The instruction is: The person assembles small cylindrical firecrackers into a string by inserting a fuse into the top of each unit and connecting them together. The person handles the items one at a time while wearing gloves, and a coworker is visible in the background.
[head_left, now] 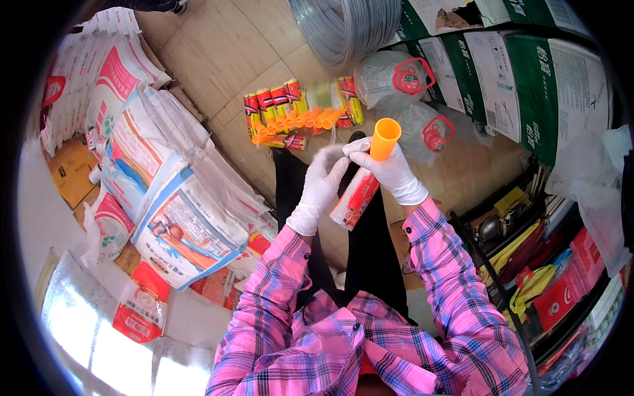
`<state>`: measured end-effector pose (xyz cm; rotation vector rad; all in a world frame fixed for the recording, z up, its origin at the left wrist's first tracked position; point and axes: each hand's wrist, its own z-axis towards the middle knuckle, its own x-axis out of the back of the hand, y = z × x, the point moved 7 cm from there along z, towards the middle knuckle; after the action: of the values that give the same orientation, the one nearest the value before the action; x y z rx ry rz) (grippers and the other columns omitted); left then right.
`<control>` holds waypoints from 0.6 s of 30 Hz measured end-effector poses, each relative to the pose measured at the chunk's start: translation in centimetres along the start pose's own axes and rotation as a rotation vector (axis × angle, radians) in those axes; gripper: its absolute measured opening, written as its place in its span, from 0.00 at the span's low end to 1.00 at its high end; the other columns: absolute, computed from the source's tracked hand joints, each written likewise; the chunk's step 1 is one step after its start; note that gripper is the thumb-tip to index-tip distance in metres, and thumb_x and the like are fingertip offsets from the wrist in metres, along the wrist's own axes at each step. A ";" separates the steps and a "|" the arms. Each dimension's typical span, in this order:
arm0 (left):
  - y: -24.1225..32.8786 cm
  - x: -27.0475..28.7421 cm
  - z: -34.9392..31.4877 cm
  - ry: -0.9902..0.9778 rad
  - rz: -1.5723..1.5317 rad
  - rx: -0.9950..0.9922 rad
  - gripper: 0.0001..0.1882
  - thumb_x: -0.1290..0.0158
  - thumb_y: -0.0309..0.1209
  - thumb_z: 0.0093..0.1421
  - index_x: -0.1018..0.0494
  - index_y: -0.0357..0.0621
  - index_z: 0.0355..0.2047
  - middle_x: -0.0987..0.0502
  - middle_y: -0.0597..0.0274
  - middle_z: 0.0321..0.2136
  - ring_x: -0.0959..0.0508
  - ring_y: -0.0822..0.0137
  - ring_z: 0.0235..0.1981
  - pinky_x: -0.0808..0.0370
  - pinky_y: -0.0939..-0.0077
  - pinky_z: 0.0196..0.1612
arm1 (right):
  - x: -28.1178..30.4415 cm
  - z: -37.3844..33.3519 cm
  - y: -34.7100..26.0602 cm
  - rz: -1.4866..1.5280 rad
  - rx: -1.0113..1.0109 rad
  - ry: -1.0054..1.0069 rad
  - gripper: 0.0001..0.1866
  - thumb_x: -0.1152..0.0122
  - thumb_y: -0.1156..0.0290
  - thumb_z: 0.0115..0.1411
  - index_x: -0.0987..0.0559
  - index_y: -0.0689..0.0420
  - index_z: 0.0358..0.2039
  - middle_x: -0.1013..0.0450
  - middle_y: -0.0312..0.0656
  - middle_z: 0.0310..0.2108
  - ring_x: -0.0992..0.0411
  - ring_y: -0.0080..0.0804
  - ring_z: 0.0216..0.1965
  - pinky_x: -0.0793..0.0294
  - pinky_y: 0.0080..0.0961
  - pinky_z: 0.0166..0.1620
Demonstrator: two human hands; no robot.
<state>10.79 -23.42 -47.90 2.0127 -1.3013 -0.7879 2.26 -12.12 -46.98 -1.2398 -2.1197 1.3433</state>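
Note:
Both my hands wear white gloves. My right hand point(389, 173) is closed round a tube with a red-and-white wrapper point(360, 197) and a hollow orange cylinder point(386, 137) at its upper end. The tube slants above my lap, its wrapped end toward me. My left hand point(321, 181) is beside it on the left, thumb and fingers pinched together near my right fingertips. It is slightly blurred, and what it pinches, if anything, is too small to make out. Beyond my hands, several yellow-and-red tubes point(265, 105) with orange ends point(309, 119) lie in a row on the floor.
Stacked printed sacks point(191, 224) stand on the left. Two clear plastic jugs with red handles point(415, 76) and a coil of grey tubing point(347, 30) are at the far side. Green-and-white cartons point(528, 86) stand at the far right, above a dark rack of packages point(528, 264).

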 end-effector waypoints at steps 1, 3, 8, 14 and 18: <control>1.3 0.2 -0.4 0.051 0.098 -0.109 0.22 0.45 0.33 0.60 0.34 0.37 0.52 0.29 0.57 0.46 0.28 0.67 0.48 0.32 0.73 0.52 | 0.3 0.0 0.2 -0.004 -0.012 0.035 0.08 0.40 0.75 0.57 0.19 0.62 0.36 0.22 0.37 0.33 0.26 0.23 0.31 0.27 0.21 0.36; 4.4 0.5 -1.4 0.154 0.289 -0.329 0.29 0.41 0.31 0.56 0.36 0.37 0.56 0.34 0.51 0.54 0.32 0.61 0.56 0.35 0.68 0.58 | 0.1 -0.2 0.2 -0.043 -0.037 0.013 0.07 0.40 0.74 0.57 0.18 0.61 0.35 0.22 0.37 0.33 0.25 0.23 0.32 0.27 0.21 0.37; 7.7 -2.3 -2.6 0.053 0.487 -0.514 0.32 0.38 0.26 0.50 0.35 0.38 0.55 0.36 0.51 0.56 0.35 0.57 0.57 0.38 0.67 0.59 | -2.5 -0.8 -1.7 -0.140 -0.048 -0.130 0.10 0.36 0.73 0.55 0.23 0.60 0.38 0.24 0.36 0.32 0.26 0.25 0.36 0.26 0.25 0.42; 7.6 -1.1 -2.9 0.053 0.264 -0.438 0.26 0.40 0.23 0.51 0.30 0.39 0.52 0.35 0.56 0.56 0.34 0.60 0.58 0.40 0.69 0.61 | -4.3 0.2 -1.7 -0.178 0.010 -0.445 0.24 0.38 0.74 0.55 0.31 0.58 0.53 0.28 0.40 0.48 0.30 0.31 0.51 0.31 0.27 0.53; 9.5 -0.2 -4.4 -0.149 0.554 -0.575 0.25 0.39 0.25 0.51 0.30 0.41 0.51 0.29 0.59 0.52 0.32 0.53 0.56 0.41 0.61 0.62 | -4.1 0.5 -1.9 0.188 -0.035 -0.596 0.39 0.36 0.76 0.53 0.43 0.61 0.63 0.35 0.44 0.58 0.36 0.35 0.60 0.41 0.29 0.63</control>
<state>8.69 -25.60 -37.90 1.0931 -1.4159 -0.9135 3.29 -16.05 -44.91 -1.1776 -2.4571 1.9620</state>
